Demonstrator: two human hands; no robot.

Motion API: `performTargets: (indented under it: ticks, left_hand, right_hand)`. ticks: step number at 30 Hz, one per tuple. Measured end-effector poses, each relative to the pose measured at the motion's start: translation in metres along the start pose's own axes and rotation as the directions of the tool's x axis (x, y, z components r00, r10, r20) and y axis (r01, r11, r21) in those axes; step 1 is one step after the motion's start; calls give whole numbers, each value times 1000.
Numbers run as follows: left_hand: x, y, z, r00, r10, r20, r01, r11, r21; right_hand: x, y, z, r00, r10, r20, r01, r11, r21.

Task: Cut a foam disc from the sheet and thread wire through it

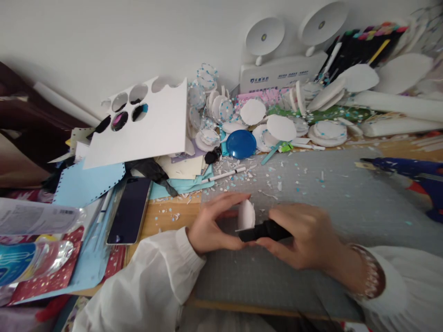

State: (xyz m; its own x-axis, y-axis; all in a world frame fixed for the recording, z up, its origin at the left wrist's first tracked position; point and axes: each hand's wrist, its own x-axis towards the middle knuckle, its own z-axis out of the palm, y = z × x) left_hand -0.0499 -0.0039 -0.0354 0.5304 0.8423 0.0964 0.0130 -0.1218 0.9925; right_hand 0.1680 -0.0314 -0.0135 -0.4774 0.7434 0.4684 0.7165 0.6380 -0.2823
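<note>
My left hand curves around a white disc, fingers at its top and thumb below, holding it on edge. A black hand-held tool is in my right hand, which is smeared by motion. The tool's narrow front end meets the lower part of the disc near my left thumb. Its exact kind cannot be made out. Both hands are above the grey cutting mat. Small white and blue scraps lie scattered on the mat beyond my hands.
White discs, several with blue dots, are piled at the back beside a blue round lid. A white board with round cutouts stands left. A phone lies left; a blue glue gun lies right. An emergency light stands behind.
</note>
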Motion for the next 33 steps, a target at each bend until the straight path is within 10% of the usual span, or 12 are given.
performTargets:
  ticks: [33]
  left_hand:
    - [0, 7, 5, 998, -12, -70, 18, 996, 92]
  right_hand:
    - [-4, 7, 3, 999, -28, -32, 26, 997, -77]
